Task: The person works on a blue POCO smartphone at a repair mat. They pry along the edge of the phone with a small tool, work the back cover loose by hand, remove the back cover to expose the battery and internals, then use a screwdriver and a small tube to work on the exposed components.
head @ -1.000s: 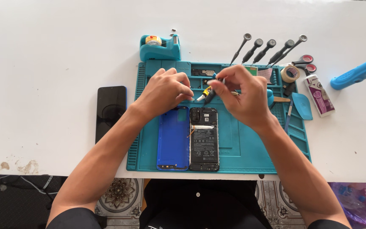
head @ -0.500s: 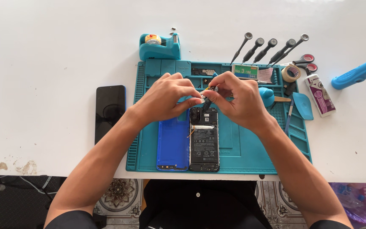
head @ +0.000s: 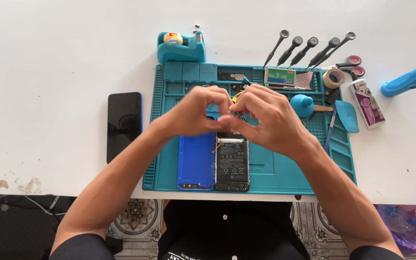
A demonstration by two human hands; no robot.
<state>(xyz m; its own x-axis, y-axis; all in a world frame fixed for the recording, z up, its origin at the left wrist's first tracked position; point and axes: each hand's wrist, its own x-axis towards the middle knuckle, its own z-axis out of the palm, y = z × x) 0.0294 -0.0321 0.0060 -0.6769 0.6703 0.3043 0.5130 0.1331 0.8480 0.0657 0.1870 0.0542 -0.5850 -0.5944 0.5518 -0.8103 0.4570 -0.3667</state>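
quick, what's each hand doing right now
Left hand: fingers curled, pinching something small; what it is cannot be told.
Right hand: fingers curled, meeting the left above the opened phone.

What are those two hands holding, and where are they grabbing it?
Cannot be told: the left hand and right hand pinch something tiny, blurred, above the opened black phone.

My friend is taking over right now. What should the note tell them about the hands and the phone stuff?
Left hand and right hand meet fingertip to fingertip above the opened phone, pinching something too small to make out.
The phone lies back-open on the teal mat; its blue back cover lies beside it, touching.
A black phone lies off the mat.
Done: cover off. Left: cover not yet back on.
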